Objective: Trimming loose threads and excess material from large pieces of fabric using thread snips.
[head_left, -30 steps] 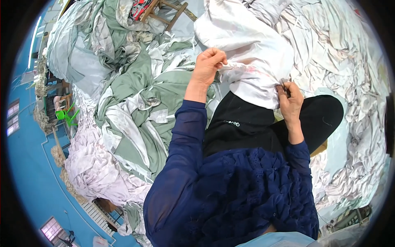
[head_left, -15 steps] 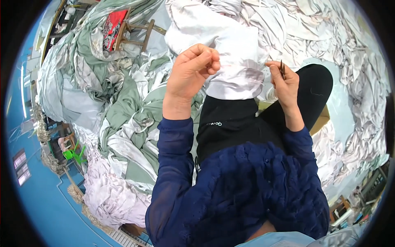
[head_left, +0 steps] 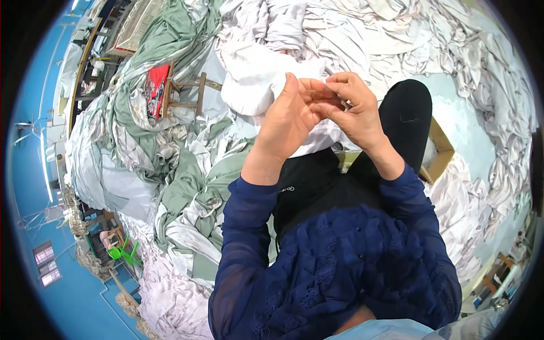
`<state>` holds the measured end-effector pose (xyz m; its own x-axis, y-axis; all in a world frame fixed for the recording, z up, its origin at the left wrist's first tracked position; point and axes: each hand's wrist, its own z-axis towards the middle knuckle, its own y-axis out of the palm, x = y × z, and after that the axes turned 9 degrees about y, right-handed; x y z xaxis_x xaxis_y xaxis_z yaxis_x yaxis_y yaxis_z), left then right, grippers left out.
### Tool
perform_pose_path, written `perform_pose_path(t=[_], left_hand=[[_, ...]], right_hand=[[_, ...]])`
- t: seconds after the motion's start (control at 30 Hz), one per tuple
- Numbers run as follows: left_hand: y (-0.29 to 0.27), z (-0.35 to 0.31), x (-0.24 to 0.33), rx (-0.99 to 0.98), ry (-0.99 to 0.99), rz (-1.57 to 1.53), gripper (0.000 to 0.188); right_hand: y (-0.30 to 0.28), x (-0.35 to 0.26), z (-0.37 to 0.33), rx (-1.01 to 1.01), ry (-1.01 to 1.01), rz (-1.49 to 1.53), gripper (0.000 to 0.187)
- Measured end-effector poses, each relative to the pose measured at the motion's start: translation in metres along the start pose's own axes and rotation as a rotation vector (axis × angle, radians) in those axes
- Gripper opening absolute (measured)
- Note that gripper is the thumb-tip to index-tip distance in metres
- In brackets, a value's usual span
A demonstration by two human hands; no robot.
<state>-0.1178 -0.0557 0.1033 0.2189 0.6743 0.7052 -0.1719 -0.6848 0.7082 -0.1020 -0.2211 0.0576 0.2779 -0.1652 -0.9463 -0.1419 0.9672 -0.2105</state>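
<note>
Left hand (head_left: pixel 289 122): raised over the lap, palm turned toward the right hand, fingers (head_left: pixel 309 90) extended and close together, their tips meeting the other hand's tips; whether they pinch anything I cannot tell.
Right hand (head_left: pixel 354 110): fingers curled together at the tips as if pinching something very small against the left hand; the thing itself is too small to make out.
White garment (head_left: pixel 255 79): bunched on the lap just behind and below both hands, one fold running under the left palm toward the black trousers (head_left: pixel 408 113).
Direction of the garment: its long axis runs roughly from the lap away from the person toward the far heap; which end is collar or hem cannot be told.
Surroundings: heaps of white cloth (head_left: pixel 430 45) to the right and ahead, pale green cloth (head_left: pixel 187 187) to the left, a small wooden stool (head_left: pixel 187 93) with a red thing on it, a cardboard box (head_left: pixel 439 150) beside the right knee.
Risk: in my judgement the tiny pinched item could slip and vanish among the folds, since both hands hover over loose cloth; the garment, held by neither hand, could slide off the lap.
</note>
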Motion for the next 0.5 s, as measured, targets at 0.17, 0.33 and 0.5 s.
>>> perform_pose_path(t=[0.17,0.33,0.5], left_hand=[[-0.007,0.0,-0.011,-0.014,-0.044,-0.161,0.063],[0.0,-0.003,-0.005,-0.054,-0.105,-0.081,0.059],[-0.008,-0.012,-0.005,-0.022,-0.094,-0.012,0.056]], right_hand=[[-0.009,0.004,-0.007,0.001,0.006,-0.09,0.022],[-0.031,0.001,-0.011,0.16,0.18,0.181,0.01],[-0.081,0.019,-0.017,0.322,0.303,0.568,0.012]])
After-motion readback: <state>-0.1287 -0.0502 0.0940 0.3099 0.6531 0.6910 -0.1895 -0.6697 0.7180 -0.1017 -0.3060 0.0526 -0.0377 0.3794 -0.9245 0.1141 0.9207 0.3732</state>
